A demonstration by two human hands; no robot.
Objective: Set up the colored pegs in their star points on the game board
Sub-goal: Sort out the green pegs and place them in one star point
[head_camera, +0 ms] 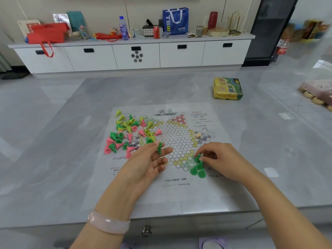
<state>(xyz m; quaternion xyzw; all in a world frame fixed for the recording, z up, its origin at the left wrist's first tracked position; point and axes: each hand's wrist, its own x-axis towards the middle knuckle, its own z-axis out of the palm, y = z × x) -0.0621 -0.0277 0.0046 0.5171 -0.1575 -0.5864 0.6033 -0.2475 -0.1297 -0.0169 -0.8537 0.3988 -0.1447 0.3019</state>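
- The loose pile of pegs, yellow, green and pink, lies on the far left part of the paper game board, spilling over its left star points.
- My left hand is palm up just near of that pile, thumb and forefinger pinching one green peg; the other fingers curl loosely.
- Between my hands the white middle circles of the board are bare.
- My right hand rests on the near right of the board, fingertips pressed on a green peg at the near green star point.
- Three more green pegs stand touching one another just near of it.
- A small die sits farther off, on the right star point.
- A yellow box sits well apart at the far right on the grey table, whose near edge runs just under my wrists.
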